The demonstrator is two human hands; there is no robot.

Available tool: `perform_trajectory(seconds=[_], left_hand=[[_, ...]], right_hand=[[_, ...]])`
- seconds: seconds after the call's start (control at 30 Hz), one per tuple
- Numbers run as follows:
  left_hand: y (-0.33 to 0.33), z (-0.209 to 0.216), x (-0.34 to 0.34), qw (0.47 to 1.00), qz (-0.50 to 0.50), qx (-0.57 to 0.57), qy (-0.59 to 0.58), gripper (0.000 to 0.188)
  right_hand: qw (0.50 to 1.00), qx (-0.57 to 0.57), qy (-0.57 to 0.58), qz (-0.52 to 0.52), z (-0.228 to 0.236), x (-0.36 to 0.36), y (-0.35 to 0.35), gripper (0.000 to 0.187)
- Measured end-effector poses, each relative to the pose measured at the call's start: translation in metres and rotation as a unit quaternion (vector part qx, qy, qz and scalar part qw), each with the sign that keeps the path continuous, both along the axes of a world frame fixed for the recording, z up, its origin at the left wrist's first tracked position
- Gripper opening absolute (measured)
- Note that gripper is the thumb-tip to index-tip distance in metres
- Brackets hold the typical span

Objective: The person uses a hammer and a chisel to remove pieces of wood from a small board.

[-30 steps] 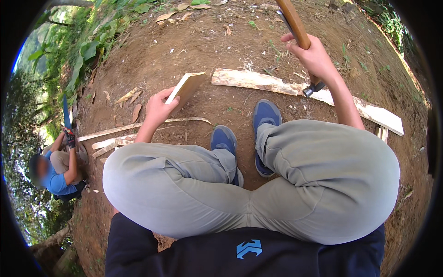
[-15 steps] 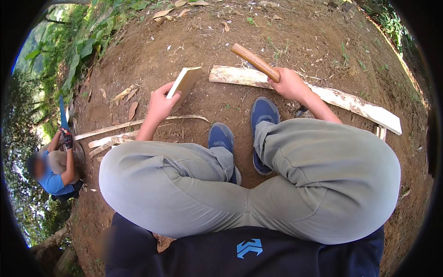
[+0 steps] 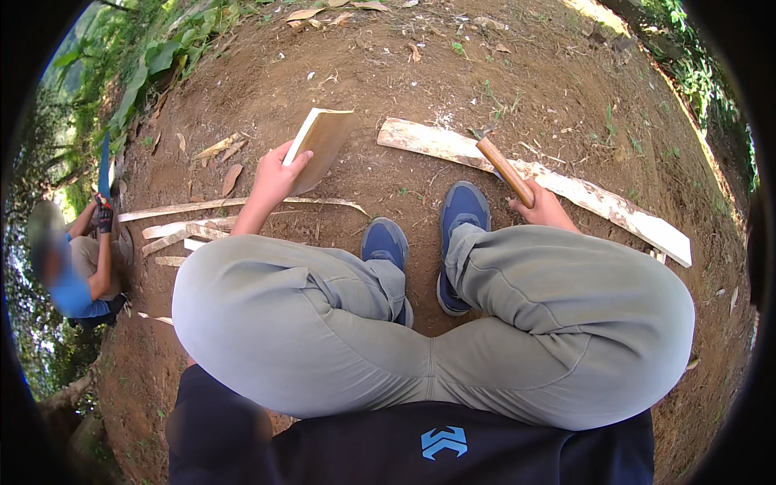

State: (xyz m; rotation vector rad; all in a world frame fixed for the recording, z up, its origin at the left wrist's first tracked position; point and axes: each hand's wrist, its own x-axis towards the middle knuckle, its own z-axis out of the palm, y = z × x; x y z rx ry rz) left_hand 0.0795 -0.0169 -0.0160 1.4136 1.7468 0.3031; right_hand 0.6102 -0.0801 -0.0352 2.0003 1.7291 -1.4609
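My left hand [image 3: 276, 176] is closed round a short flat wooden board [image 3: 325, 144], holding it raised above the dirt with its pale cut edge upward. My right hand [image 3: 546, 210] grips the near end of a smooth brown wooden-handled tool [image 3: 506, 172], which slants away to the upper left. A small dark metal piece [image 3: 482, 131] shows at the handle's far end; whether it belongs to the tool I cannot tell. Beyond that hand, a long, partly barked plank [image 3: 594, 192] lies on the ground, with the handle crossing in front of it.
Thin wood strips [image 3: 242, 204] and short offcuts [image 3: 202, 230] lie left of my feet. My blue shoes [image 3: 466, 208] stand on brown soil. At far left a person in blue [image 3: 77, 279] crouches with a blue saw blade [image 3: 104, 166]. Leafy plants [image 3: 149, 69] border the ground.
My right hand has moved down and slightly right with the tool, whose handle now tilts more steeply. The board in my left hand has turned to show more of its broad face.
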Motion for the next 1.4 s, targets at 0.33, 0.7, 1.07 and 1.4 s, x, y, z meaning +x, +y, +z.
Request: perform_trajectory(seconds=[0.33, 0.7, 1.07, 1.4], left_hand=[[-0.016, -0.008, -0.040, 0.996, 0.061, 0.055, -0.026, 0.046], [-0.047, -0.018, -0.048, 0.973, 0.196, 0.110, -0.059, 0.043], [-0.054, -0.034, -0.062, 0.958, 0.260, 0.118, -0.025, 0.048], [-0.056, -0.030, -0.058, 0.953, 0.282, 0.107, -0.015, 0.046]], right_hand=[[0.973, 0.191, 0.103, 0.080, 0.119, -0.037, 0.114, 0.037], [0.967, 0.077, 0.124, 0.207, 0.157, -0.136, 0.215, 0.043], [0.982, 0.007, 0.110, 0.155, -0.038, -0.301, 0.126, 0.047], [0.982, 0.032, 0.139, 0.127, -0.068, -0.302, 0.099, 0.042]])
